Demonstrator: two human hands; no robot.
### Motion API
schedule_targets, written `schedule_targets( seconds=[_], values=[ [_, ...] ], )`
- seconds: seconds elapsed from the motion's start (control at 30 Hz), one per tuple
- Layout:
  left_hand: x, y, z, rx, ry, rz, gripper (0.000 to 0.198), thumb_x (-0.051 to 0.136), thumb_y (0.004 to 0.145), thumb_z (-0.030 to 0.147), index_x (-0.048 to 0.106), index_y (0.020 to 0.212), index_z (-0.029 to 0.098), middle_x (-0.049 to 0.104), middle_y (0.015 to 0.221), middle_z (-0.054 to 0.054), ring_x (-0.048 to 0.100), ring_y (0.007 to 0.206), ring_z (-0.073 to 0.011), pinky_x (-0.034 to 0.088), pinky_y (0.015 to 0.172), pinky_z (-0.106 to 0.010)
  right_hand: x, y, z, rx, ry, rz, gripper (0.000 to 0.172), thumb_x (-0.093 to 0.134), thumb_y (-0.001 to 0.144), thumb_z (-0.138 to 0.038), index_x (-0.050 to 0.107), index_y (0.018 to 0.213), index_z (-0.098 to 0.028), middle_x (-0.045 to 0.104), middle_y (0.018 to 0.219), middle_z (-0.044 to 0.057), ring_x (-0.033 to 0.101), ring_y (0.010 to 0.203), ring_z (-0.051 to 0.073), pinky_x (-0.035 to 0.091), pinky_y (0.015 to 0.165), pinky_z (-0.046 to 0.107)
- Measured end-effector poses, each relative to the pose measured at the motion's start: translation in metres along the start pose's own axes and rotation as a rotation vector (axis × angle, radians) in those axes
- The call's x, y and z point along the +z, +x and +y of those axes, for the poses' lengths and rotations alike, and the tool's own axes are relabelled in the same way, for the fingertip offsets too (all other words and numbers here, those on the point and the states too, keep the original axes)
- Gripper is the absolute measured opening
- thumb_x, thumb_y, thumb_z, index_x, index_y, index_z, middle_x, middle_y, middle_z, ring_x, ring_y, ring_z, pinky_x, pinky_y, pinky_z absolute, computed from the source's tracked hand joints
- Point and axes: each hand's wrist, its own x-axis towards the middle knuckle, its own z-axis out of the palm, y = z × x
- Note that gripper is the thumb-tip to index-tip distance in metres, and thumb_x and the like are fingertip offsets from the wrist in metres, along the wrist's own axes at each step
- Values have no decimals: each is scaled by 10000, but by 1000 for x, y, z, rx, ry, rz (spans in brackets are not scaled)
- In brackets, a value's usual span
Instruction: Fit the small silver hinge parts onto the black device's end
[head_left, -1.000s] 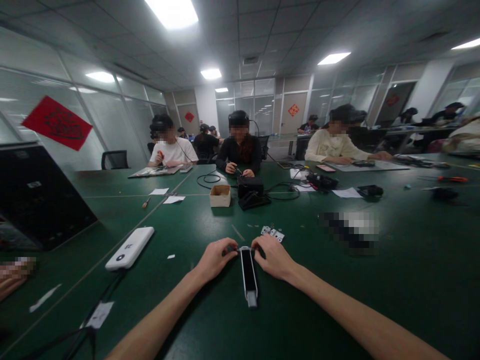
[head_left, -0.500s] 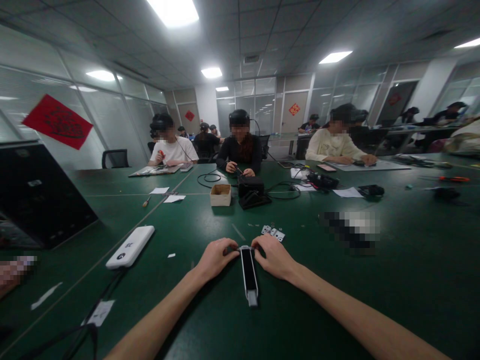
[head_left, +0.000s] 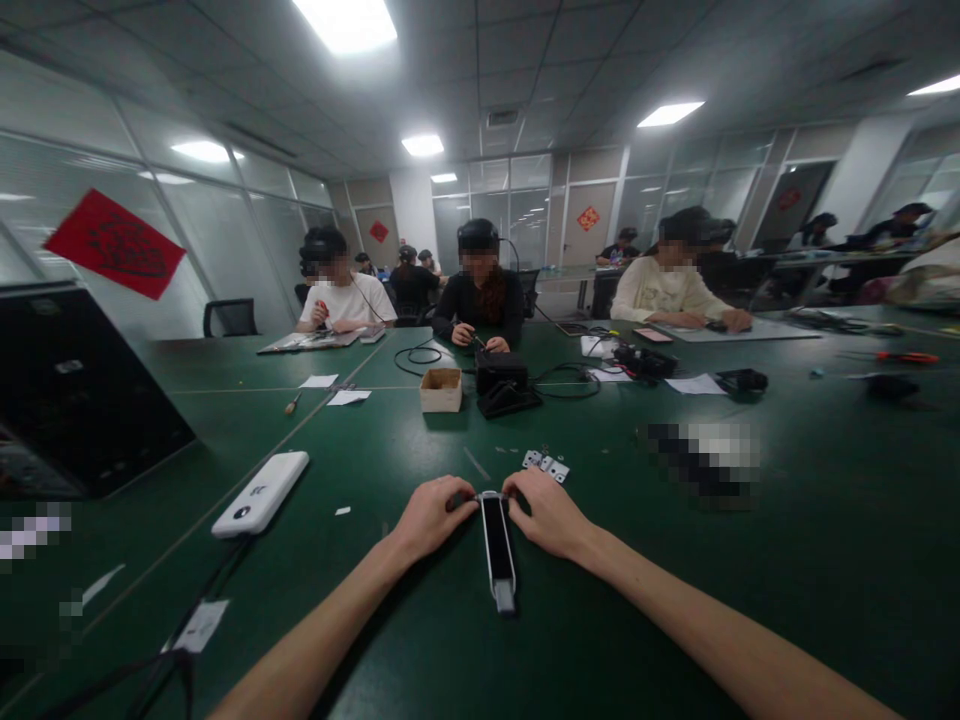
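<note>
A long, narrow device [head_left: 498,545] with a black middle, a pale metallic frame and a light grey tip lies on the green table, its tip pointing toward me. At the far end's left side, my left hand [head_left: 437,515] is closed, thumb and fingers pinched together. My right hand [head_left: 549,510] pinches at the right side of that same end. Whatever small part sits between the fingertips is mostly hidden. Just beyond my right hand lie several small metal plates with holes [head_left: 553,467], partly covered by it.
A white power bank [head_left: 261,494] with a cable lies left, near a black HP computer case [head_left: 82,390]. Ahead are a small cardboard box [head_left: 441,391] and a black device on a stand [head_left: 504,382]. Across the table sit several people. An orange-handled screwdriver [head_left: 907,357] lies far right.
My hands and the narrow device hold the same position. At the left edge, a blurred skin-coloured patch beside the computer case has gone from view.
</note>
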Motion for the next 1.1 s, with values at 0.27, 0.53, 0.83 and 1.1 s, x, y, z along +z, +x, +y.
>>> schedule_targets(
  seconds=[0.27, 0.53, 0.83, 1.1],
  values=[
    [0, 0, -1, 1, -4, -5, 139, 562, 839, 286, 641, 892, 185, 609, 778, -1, 537, 659, -134, 420, 618, -231, -2, 0, -1, 18, 12, -8, 137, 483, 832, -131, 605, 889, -161, 613, 848, 57, 535, 793, 184, 433, 740, 325],
    [-2, -1, 0, 40, 6, -28, 120, 563, 837, 272, 634, 884, 188, 578, 773, 12, 521, 651, -119, 416, 626, -225, -6, 0, -7, 42, 14, -45, 143, 484, 825, -124, 606, 884, -166, 612, 853, 59, 549, 817, 193, 442, 758, 329],
    [-4, -3, 2, 66, -35, -42, 105, 580, 801, 229, 624, 886, 184, 588, 796, 13, 520, 645, -108, 418, 610, -207, -1, -2, -1, 13, 14, -30, 152, 459, 829, -144, 594, 891, -175, 608, 854, 66, 553, 801, 198, 451, 738, 348],
    [-5, -3, 3, 58, -21, -50, 103, 570, 800, 229, 611, 885, 189, 590, 813, 12, 522, 649, -111, 416, 599, -210, -5, -3, -1, -46, -1, 31, 164, 474, 817, -135, 592, 926, -165, 614, 887, 72, 560, 837, 196, 457, 768, 340]
  ],
)
